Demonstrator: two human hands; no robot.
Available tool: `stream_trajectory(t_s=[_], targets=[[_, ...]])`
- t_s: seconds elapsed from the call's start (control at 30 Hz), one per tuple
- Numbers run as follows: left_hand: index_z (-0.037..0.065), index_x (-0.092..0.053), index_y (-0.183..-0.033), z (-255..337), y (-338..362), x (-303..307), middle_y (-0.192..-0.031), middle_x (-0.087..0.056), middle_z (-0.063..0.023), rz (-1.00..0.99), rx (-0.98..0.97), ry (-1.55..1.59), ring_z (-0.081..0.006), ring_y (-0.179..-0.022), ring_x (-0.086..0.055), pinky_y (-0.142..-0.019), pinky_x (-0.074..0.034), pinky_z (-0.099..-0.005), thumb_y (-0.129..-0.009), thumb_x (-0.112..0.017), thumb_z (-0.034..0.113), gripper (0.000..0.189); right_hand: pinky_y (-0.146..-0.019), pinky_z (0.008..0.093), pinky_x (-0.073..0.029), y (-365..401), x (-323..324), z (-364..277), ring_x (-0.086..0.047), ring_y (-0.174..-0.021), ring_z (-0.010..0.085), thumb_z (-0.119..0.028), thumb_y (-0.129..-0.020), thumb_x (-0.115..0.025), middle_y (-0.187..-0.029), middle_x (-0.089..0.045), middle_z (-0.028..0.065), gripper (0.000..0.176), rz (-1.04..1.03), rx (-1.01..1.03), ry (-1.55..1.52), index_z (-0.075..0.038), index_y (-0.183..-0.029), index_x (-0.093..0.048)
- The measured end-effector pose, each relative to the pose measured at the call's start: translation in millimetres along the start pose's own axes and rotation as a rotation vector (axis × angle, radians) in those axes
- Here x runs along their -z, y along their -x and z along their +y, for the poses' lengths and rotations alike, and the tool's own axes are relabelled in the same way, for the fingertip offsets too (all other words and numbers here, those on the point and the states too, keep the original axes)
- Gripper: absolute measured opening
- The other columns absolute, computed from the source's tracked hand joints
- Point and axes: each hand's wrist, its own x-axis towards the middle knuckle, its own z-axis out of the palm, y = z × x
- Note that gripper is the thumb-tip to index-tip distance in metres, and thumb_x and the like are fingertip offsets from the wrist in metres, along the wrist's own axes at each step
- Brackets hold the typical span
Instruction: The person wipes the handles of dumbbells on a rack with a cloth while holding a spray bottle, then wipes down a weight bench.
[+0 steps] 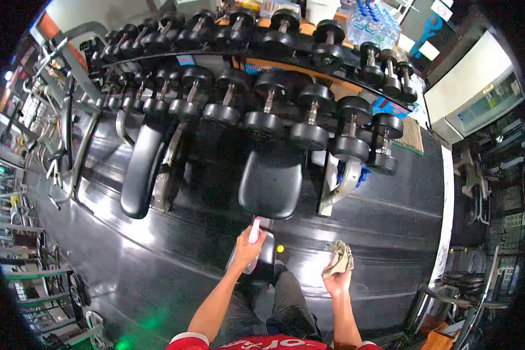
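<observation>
My left hand (pixel 247 252) is wrapped round the neck of a spray bottle (pixel 254 231) with a pink and white trigger head. Much of the bottle's body is hidden behind the hand. A crumpled beige cloth (pixel 339 260) is gripped in my right hand (pixel 337 284), out to the right over the dark floor. Just ahead of the bottle is the black padded backrest (pixel 270 185) of a bench, and its seat (pixel 267 249) lies partly behind my left hand.
A two-tier rack of black dumbbells (pixel 268 111) spans the far side. Another black bench pad (pixel 143 169) stands to the left. Water bottles (pixel 370 26) sit behind the rack, and a white fridge (pixel 472 87) is at the far right. A small yellow ball-like spot (pixel 280 248) shows beside the seat.
</observation>
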Motion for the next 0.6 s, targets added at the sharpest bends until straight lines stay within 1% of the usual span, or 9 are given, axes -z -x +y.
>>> stream_trajectory(t_s=[0.07, 0.13, 0.17, 0.2, 0.27, 0.3, 0.4, 0.47, 0.6], targets=[[0.002, -0.060, -0.083, -16.7, 9.9, 0.8, -0.067, -0.060, -0.0092, 0.041, -0.098, -0.084, -0.0148, -0.060, -0.055, -0.058, -0.045, -0.0326, -0.084, -0.069, 0.021, 0.020, -0.061, 0.0271, -0.053, 2.7, 12.7, -9.3, -0.066, -0.091, 0.0078, -0.040, -0.096, -0.043, -0.116, -0.064, -0.0116, 0.034, 0.001, -0.015, -0.012, -0.026, -0.123, -0.057], [0.003, -0.059, -0.082, -27.7, 16.7, 2.8, -0.066, -0.058, -0.0090, 0.047, -0.047, -0.030, -0.0152, -0.060, -0.055, -0.058, -0.045, -0.0324, -0.084, -0.068, 0.021, 0.020, -0.067, 0.0250, -0.049, 6.9, 9.7, -14.6, -0.058, -0.100, 0.0014, -0.044, -0.096, -0.041, -0.132, -0.053, -0.0144, 0.037, -0.157, 0.050, 0.114, -0.028, -0.129, -0.051], [0.003, -0.059, -0.083, -21.4, 23.8, 5.1, -0.066, -0.058, -0.0081, 0.044, -0.040, -0.030, -0.0147, -0.060, -0.055, -0.058, -0.045, -0.0321, -0.084, -0.068, 0.022, 0.020, -0.067, 0.0245, -0.049, 10.3, 16.5, -17.9, -0.057, -0.098, 0.0015, -0.045, -0.096, -0.040, -0.134, -0.051, -0.0150, 0.038, -0.260, 0.039, 0.098, -0.030, -0.130, -0.050], [0.004, -0.059, -0.083, -16.5, 34.0, 8.0, -0.066, -0.057, -0.0072, 0.035, -0.029, -0.032, -0.0142, -0.060, -0.055, -0.058, -0.045, -0.0319, -0.084, -0.068, 0.022, 0.021, -0.065, 0.0250, -0.049, 19.3, 10.2, -17.8, -0.057, -0.095, 0.0013, -0.047, -0.096, -0.040, -0.131, -0.053, -0.0168, 0.037, -0.186, 0.056, 0.099, -0.032, -0.128, -0.051], [0.005, -0.060, -0.086, -9.9, 51.1, 16.6, -0.067, -0.059, -0.0021, -0.038, -0.006, 0.047, -0.0093, -0.056, -0.053, -0.053, -0.045, -0.0279, -0.084, -0.070, 0.023, 0.021, -0.056, 0.0245, -0.053, 50.3, -10.4, -13.1, -0.065, -0.086, 0.0048, -0.042, -0.095, -0.043, -0.118, -0.062, -0.0127, 0.033, -0.098, 0.108, 0.060, -0.027, -0.122, -0.055], [0.005, -0.060, -0.088, -8.5, 61.8, 21.4, -0.068, -0.059, -0.0015, -0.048, -0.006, 0.077, -0.0086, -0.055, -0.054, -0.051, -0.044, -0.0269, -0.084, -0.070, 0.022, 0.020, -0.054, 0.0233, -0.051, 58.5, -4.8, -10.6, -0.064, -0.084, 0.0035, -0.042, -0.095, -0.044, -0.116, -0.062, -0.0134, 0.033, -0.097, 0.150, 0.077, -0.027, -0.122, -0.056], [0.004, -0.059, -0.091, -12.1, 90.4, 43.7, -0.068, -0.059, -0.0009, -0.100, -0.029, 0.124, -0.0076, -0.053, -0.054, -0.049, -0.045, -0.0254, -0.084, -0.069, 0.019, 0.018, -0.053, 0.0231, -0.049, 90.4, 12.5, 7.8, -0.062, -0.088, 0.0011, -0.042, -0.095, -0.045, -0.115, -0.063, -0.0142, 0.032, -0.118, 0.196, 0.037, -0.026, -0.120, -0.057], [0.004, -0.059, -0.093, -26.3, 119.3, 63.9, -0.069, -0.060, -0.0009, -0.137, -0.033, 0.144, -0.0075, -0.052, -0.055, -0.048, -0.045, -0.0250, -0.085, -0.068, 0.016, 0.017, -0.052, 0.0221, -0.045, 121.6, 14.4, 28.7, -0.063, -0.079, 0.0011, -0.042, -0.094, -0.046, -0.107, -0.065, -0.0137, 0.029, -0.111, 0.158, -0.012, -0.026, -0.114, -0.061], [0.002, -0.058, -0.094, -59.2, 162.1, 103.3, -0.071, -0.063, -0.0031, -0.127, -0.061, 0.256, -0.0082, -0.051, -0.056, -0.047, -0.046, -0.0258, -0.085, -0.067, 0.012, 0.016, -0.058, 0.0276, -0.048, 164.8, 41.4, 74.9, -0.063, -0.077, 0.0073, -0.048, -0.092, -0.047, -0.099, -0.066, -0.0130, 0.031, -0.135, 0.162, 0.062, -0.028, -0.111, -0.061]])
